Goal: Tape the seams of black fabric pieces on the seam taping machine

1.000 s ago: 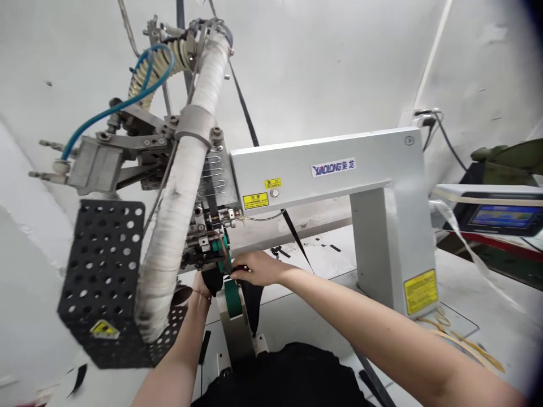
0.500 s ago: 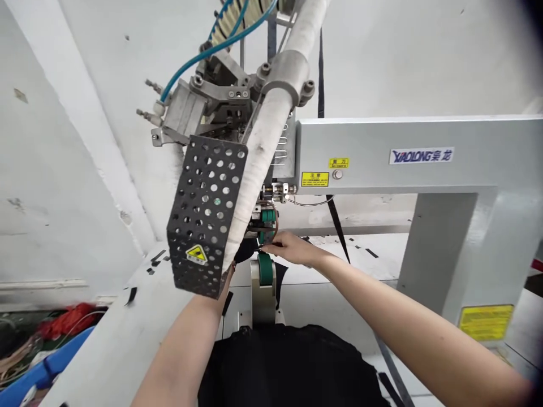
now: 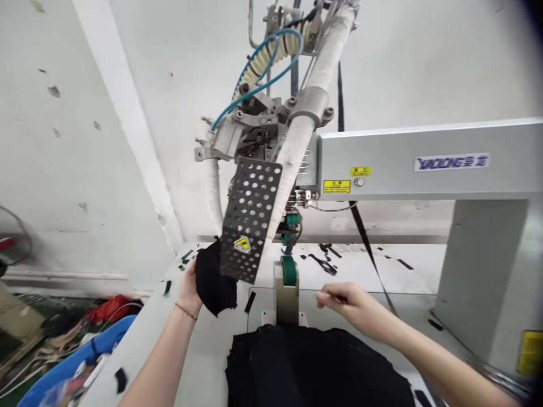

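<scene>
At the left, my left hand (image 3: 190,291) grips a black cut fabric piece (image 3: 215,280) by its outer edge, beside the perforated black guard (image 3: 244,212). The piece hangs partly behind this guard. My right hand (image 3: 350,305) hovers over the table to the right of the lower green roller (image 3: 289,270). Its fingers are curled together, with nothing visible in them. The roller sits on a metal post, apart from the upper green roller (image 3: 292,219). A pile of black fabric pieces (image 3: 318,367) lies in front of the post.
The grey machine arm (image 3: 403,161) spans the right side. A black strap (image 3: 369,249) slants down behind my right hand. Dark scraps (image 3: 324,264) litter the white table (image 3: 190,350). A blue tub (image 3: 72,367) stands below its left edge.
My left hand has moved out to the left with the black fabric piece, away from the rollers. My right hand has drawn back toward me and to the right. The view has shifted.
</scene>
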`<state>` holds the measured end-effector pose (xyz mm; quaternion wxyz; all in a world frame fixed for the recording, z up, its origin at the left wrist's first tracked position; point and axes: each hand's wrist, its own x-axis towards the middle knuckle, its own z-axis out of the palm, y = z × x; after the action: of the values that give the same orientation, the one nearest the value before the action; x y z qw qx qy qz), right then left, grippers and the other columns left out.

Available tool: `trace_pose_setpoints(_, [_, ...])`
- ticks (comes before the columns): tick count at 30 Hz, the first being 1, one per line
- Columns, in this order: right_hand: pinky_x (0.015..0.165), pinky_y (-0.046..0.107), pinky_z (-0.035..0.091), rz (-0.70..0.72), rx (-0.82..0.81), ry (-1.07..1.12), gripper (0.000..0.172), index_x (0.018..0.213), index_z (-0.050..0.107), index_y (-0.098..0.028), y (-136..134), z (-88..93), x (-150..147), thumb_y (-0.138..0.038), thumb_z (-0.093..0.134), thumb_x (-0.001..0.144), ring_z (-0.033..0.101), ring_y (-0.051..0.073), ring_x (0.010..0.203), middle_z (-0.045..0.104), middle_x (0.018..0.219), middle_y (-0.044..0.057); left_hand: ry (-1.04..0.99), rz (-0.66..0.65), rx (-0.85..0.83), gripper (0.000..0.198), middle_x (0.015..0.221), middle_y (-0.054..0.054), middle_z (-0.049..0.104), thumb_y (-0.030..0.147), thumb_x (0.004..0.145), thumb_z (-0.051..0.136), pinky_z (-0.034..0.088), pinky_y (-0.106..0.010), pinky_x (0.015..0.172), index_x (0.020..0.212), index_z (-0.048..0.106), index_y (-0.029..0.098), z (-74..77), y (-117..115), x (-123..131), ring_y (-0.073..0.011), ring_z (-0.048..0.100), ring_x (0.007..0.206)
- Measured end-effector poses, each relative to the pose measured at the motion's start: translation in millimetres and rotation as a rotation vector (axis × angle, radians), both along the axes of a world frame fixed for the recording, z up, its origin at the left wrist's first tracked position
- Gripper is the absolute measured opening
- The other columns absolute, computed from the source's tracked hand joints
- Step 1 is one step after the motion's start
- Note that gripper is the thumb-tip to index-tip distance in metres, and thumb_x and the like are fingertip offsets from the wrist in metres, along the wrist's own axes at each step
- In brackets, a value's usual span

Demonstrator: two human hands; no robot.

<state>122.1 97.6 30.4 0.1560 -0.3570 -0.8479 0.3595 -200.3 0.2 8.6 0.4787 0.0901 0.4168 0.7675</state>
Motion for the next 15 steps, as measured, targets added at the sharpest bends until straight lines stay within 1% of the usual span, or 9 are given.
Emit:
trace_pose_setpoints(2, [0.056,0.027,0.037,0.089,-0.082,0.006,0.040,0.074,0.068,-0.022,-30,-0.6,-4,-0.050,0.042,0.088,0.047,0.015,0.058,0.056,0.063,0.003,-0.066,-0.031,0.040,0.050,0.108,-0.011,0.068,0.050,0.090,0.036,0.049,-0.043,0.088,0.108,0.066,0.013,-7.6,-32,7,-0.0302,0.059,0.108])
trace_pose_setpoints(3, [0.057,0.027,0.039,0.132,-0.122,0.019,0.038,0.077,0.068,-0.023,-45,0.8,-9,-0.048,0.042,0.089,0.050,0.015,0.059,0.058,0.066,0.004,-0.084,-0.015,0.050,0.049,0.111,-0.012,0.067,0.052,0.087,0.042,0.050,-0.043,0.088,0.109,0.065,0.015,-11.7,-46,15,-0.0302,0.060,0.107])
trace_pose_setpoints(5, [0.061,0.026,0.042,0.212,-0.177,0.082,0.034,0.083,0.069,-0.024,-73,5.2,-22,-0.043,0.042,0.090,0.055,0.016,0.064,0.061,0.072,0.004,-0.070,0.067,0.041,0.040,0.112,-0.011,0.067,0.044,0.079,0.061,0.052,-0.039,0.087,0.111,0.064,0.020,-18.2,-71,35,-0.0281,0.062,0.104])
trace_pose_setpoints(7, [0.064,0.026,0.044,0.255,-0.195,0.184,0.029,0.089,0.069,-0.025,-97,8.4,-40,-0.038,0.044,0.091,0.058,0.016,0.069,0.063,0.074,0.003,-0.023,0.161,-0.006,0.034,0.102,-0.006,0.070,0.028,0.071,0.072,0.053,-0.033,0.083,0.104,0.065,0.022,-20.3,-89,58,-0.0234,0.065,0.096])
trace_pose_setpoints(8, [0.065,0.026,0.045,0.260,-0.191,0.244,0.026,0.090,0.069,-0.025,-107,8.9,-49,-0.036,0.045,0.090,0.059,0.016,0.070,0.063,0.074,0.003,-0.002,0.186,-0.024,0.033,0.094,-0.004,0.070,0.025,0.068,0.075,0.054,-0.030,0.079,0.100,0.065,0.022,-19.6,-96,70,-0.0213,0.066,0.090])
trace_pose_setpoints(10, [0.068,0.026,0.047,0.238,-0.174,0.369,0.021,0.091,0.068,-0.025,-122,7.7,-65,-0.031,0.048,0.089,0.060,0.015,0.073,0.064,0.077,0.002,0.026,0.210,-0.036,0.030,0.078,-0.001,0.068,0.025,0.064,0.078,0.054,-0.027,0.070,0.090,0.064,0.020,-15.7,-107,91,-0.0184,0.067,0.079])
trace_pose_setpoints(11, [0.068,0.026,0.047,0.214,-0.160,0.424,0.019,0.091,0.068,-0.024,-128,6.6,-72,-0.028,0.050,0.088,0.060,0.015,0.073,0.064,0.078,0.002,0.038,0.227,-0.038,0.032,0.074,0.000,0.067,0.025,0.061,0.079,0.053,-0.026,0.067,0.088,0.063,0.020,-12.9,-111,99,-0.0176,0.066,0.075])
trace_pose_setpoints(13, [0.067,0.026,0.048,0.159,-0.116,0.506,0.016,0.089,0.068,-0.023,-137,4.9,-84,-0.025,0.053,0.086,0.059,0.014,0.072,0.064,0.080,0.002,0.062,0.254,-0.044,0.038,0.079,0.000,0.068,0.026,0.058,0.081,0.053,-0.026,0.067,0.090,0.062,0.021,-6.3,-117,113,-0.0175,0.066,0.076])
trace_pose_setpoints(15, [0.062,0.025,0.048,0.113,-0.052,0.566,0.013,0.090,0.067,-0.022,-143,5.0,-92,-0.024,0.055,0.084,0.057,0.013,0.068,0.064,0.081,0.003,0.089,0.255,-0.047,0.040,0.091,-0.003,0.069,0.028,0.059,0.081,0.053,-0.025,0.073,0.094,0.064,0.021,1.5,-122,122,-0.0190,0.066,0.087])
